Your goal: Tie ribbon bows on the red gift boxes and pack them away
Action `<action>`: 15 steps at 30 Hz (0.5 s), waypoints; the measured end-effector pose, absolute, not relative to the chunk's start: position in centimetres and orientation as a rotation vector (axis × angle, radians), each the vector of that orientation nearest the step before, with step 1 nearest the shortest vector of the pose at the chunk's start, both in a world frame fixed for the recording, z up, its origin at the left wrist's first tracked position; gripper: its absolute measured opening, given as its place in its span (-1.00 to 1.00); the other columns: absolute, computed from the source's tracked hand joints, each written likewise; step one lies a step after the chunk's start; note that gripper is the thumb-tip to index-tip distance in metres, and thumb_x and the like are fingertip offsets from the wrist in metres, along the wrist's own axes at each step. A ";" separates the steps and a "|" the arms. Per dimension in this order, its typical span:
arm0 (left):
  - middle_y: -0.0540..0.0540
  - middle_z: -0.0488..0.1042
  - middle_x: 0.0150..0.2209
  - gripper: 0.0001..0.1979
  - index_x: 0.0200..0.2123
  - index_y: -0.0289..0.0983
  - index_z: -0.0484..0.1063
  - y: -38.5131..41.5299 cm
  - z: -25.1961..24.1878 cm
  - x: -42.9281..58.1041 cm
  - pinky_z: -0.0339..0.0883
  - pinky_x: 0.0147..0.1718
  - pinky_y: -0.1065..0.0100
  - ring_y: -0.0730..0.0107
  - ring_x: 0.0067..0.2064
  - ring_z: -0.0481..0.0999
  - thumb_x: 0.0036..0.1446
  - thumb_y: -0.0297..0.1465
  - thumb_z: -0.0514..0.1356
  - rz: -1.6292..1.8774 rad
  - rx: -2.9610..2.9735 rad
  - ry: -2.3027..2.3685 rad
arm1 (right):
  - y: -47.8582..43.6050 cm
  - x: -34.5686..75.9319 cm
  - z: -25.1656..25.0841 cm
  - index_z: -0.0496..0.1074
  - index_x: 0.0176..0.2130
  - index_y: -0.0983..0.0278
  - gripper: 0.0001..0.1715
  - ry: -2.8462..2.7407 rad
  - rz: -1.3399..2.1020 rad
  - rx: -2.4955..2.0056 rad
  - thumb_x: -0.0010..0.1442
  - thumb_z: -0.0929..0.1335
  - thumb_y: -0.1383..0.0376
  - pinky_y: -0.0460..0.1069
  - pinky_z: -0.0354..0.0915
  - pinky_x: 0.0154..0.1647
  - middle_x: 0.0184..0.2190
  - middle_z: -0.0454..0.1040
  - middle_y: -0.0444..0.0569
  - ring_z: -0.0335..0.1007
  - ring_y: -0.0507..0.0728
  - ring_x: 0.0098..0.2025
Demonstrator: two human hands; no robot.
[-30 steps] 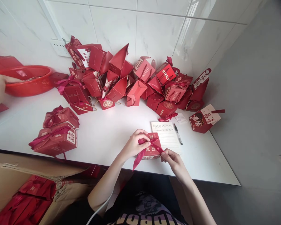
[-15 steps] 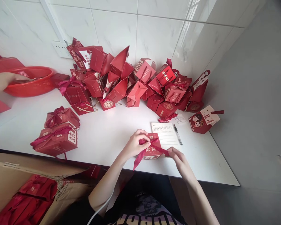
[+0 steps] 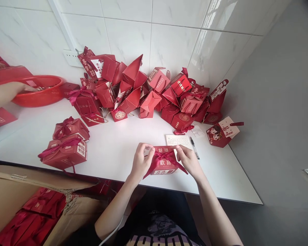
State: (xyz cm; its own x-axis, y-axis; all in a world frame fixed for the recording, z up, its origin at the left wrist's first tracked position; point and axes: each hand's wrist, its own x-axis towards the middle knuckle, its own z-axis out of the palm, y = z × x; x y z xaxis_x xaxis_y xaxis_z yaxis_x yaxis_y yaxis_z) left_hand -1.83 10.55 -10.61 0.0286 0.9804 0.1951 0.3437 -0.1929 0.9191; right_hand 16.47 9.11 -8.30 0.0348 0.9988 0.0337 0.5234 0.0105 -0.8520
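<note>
A small red gift box [image 3: 164,167] with white and gold characters stands near the table's front edge. Across its top lies a dark pink ribbon [image 3: 164,155] tied in a bow, its two tails hanging to either side. At the box's left, my left hand [image 3: 141,160] pinches one loop of the bow between thumb and fingertips. My right hand [image 3: 187,159] is on the other side, thumb and fingers closed at the right loop. Both palms are off the table, and the box is between them.
Behind, many red boxes [image 3: 149,102] are piled along the wall. A notebook [image 3: 178,140] and pen [image 3: 194,147] lie beyond my hands. Two ribboned boxes [image 3: 64,153] stand left. Another person's hand [image 3: 15,89] reaches into a red basin [image 3: 41,99]. An open carton [image 3: 79,208] sits below left.
My right hand has left the ribbon tail and moved up and left to the right loop. My left hand has shifted left from the knot. The bow is spread wider and the tails hang down.
</note>
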 end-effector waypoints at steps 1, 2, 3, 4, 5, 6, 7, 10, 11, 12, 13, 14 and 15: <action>-0.06 0.40 -0.31 -0.80 -0.37 -0.23 0.28 10.5 -10.5 -1.8 0.33 -0.26 0.33 0.33 -0.21 0.42 0.15 -0.22 0.05 1.113 1.634 1.427 | 9.1 16.2 -8.2 0.37 -0.50 0.25 -0.43 -1.577 0.832 -1.614 0.24 0.11 -0.06 -0.05 0.15 -0.46 -0.67 0.25 -0.16 0.19 0.04 -0.56; -0.03 0.39 -0.38 -0.77 -0.42 -0.22 0.26 10.5 -10.4 -1.7 0.31 -0.29 0.32 0.34 -0.28 0.42 0.14 -0.19 0.05 1.039 1.656 1.468 | 9.1 15.9 -8.1 0.34 -0.53 0.24 -0.42 -1.587 0.823 -1.616 0.24 0.11 -0.06 -0.06 0.14 -0.46 -0.66 0.26 -0.16 0.19 0.04 -0.55; -0.01 0.38 -0.43 -0.74 -0.45 -0.22 0.23 10.5 -10.3 -1.7 0.29 -0.33 0.33 0.35 -0.34 0.42 0.14 -0.16 0.05 0.970 1.677 1.497 | 9.1 15.7 -8.1 0.31 -0.55 0.24 -0.43 -1.599 0.816 -1.615 0.24 0.11 -0.06 -0.06 0.14 -0.46 -0.65 0.29 -0.15 0.21 0.04 -0.55; 0.01 0.36 -0.48 -0.71 -0.49 -0.22 0.20 10.6 -10.2 -1.6 0.27 -0.37 0.34 0.36 -0.39 0.40 0.13 -0.14 0.05 0.914 1.694 1.518 | 9.0 15.5 -8.1 0.29 -0.56 0.24 -0.44 -1.609 0.807 -1.614 0.23 0.12 -0.06 -0.06 0.14 -0.46 -0.62 0.33 -0.13 0.23 0.05 -0.53; 0.03 0.34 -0.53 -0.69 -0.52 -0.21 0.18 10.6 -10.1 -1.6 0.25 -0.41 0.35 0.38 -0.44 0.39 0.13 -0.13 0.04 0.874 1.701 1.531 | 9.0 15.3 -8.1 0.29 -0.56 0.24 -0.45 -1.615 0.794 -1.616 0.23 0.13 -0.05 -0.06 0.14 -0.45 -0.60 0.36 -0.11 0.25 0.05 -0.52; 0.05 0.33 -0.55 -0.68 -0.54 -0.21 0.16 10.6 -10.1 -1.5 0.22 -0.45 0.36 0.39 -0.47 0.37 0.13 -0.14 0.04 0.851 1.701 1.539 | 9.0 15.1 -8.2 0.29 -0.55 0.24 -0.46 -1.617 0.778 -1.620 0.23 0.14 -0.04 -0.06 0.14 -0.45 -0.58 0.39 -0.10 0.26 0.06 -0.51; 0.06 0.32 -0.57 -0.68 -0.55 -0.21 0.15 10.6 -10.1 -1.4 0.20 -0.48 0.38 0.41 -0.49 0.36 0.12 -0.15 0.04 0.843 1.693 1.541 | 9.0 15.0 -8.4 0.29 -0.54 0.24 -0.48 -1.614 0.758 -1.625 0.23 0.15 -0.03 -0.05 0.14 -0.45 -0.57 0.40 -0.10 0.27 0.07 -0.50; 0.07 0.31 -0.57 -0.71 -0.55 -0.21 0.14 10.5 -10.4 -1.2 0.17 -0.51 0.41 0.44 -0.52 0.34 0.13 -0.20 0.04 0.878 1.651 1.512 | 8.8 14.8 -8.9 0.30 -0.52 0.23 -0.54 -1.582 0.700 -1.640 0.21 0.19 -0.01 -0.05 0.15 -0.45 -0.56 0.40 -0.09 0.27 0.07 -0.50; 0.07 0.31 -0.57 -0.71 -0.55 -0.21 0.14 10.4 -10.5 -1.2 0.17 -0.51 0.41 0.44 -0.52 0.34 0.14 -0.20 0.03 0.903 1.636 1.498 | 8.8 14.8 -9.1 0.31 -0.51 0.23 -0.57 -1.562 0.689 -1.642 0.20 0.20 0.00 -0.05 0.16 -0.44 -0.56 0.40 -0.09 0.26 0.07 -0.50; 0.08 0.30 -0.58 -0.71 -0.55 -0.21 0.13 10.2 -10.7 -1.1 0.17 -0.51 0.41 0.45 -0.52 0.32 0.14 -0.20 0.02 0.928 1.624 1.488 | 8.7 14.7 -9.3 0.31 -0.50 0.23 -0.59 -1.538 0.683 -1.640 0.20 0.21 0.02 -0.04 0.17 -0.43 -0.54 0.41 -0.09 0.26 0.07 -0.50; 0.08 0.29 -0.58 -0.71 -0.54 -0.21 0.13 10.1 -10.8 -1.0 0.16 -0.52 0.42 0.45 -0.53 0.31 0.15 -0.19 0.01 0.951 1.614 1.480 | 8.7 14.6 -9.5 0.32 -0.49 0.23 -0.62 -1.513 0.681 -1.635 0.19 0.22 0.03 -0.04 0.19 -0.42 -0.53 0.41 -0.08 0.26 0.07 -0.49; 0.08 0.28 -0.59 -0.70 -0.54 -0.21 0.13 9.9 -11.0 -0.9 0.16 -0.52 0.42 0.46 -0.53 0.30 0.15 -0.19 0.01 0.970 1.606 1.477 | 8.6 14.5 -9.7 0.33 -0.47 0.23 -0.65 -1.485 0.680 -1.628 0.18 0.24 0.05 -0.03 0.20 -0.41 -0.51 0.42 -0.08 0.26 0.08 -0.48; 0.08 0.27 -0.59 -0.70 -0.54 -0.21 0.13 9.7 -11.1 -0.8 0.15 -0.53 0.42 0.46 -0.54 0.29 0.16 -0.18 0.00 0.984 1.599 1.478 | 8.6 14.4 -9.9 0.34 -0.45 0.23 -0.68 -1.454 0.678 -1.617 0.17 0.25 0.07 -0.03 0.21 -0.40 -0.50 0.42 -0.07 0.27 0.08 -0.47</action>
State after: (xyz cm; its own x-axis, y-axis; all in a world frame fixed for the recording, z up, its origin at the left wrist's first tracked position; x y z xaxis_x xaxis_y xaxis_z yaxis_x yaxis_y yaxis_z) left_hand -0.82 9.75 -11.14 0.0446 0.9975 0.0543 0.4345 -0.0683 0.8981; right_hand 14.44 8.59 -9.91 0.1818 0.9738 0.1363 0.5210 0.0222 -0.8533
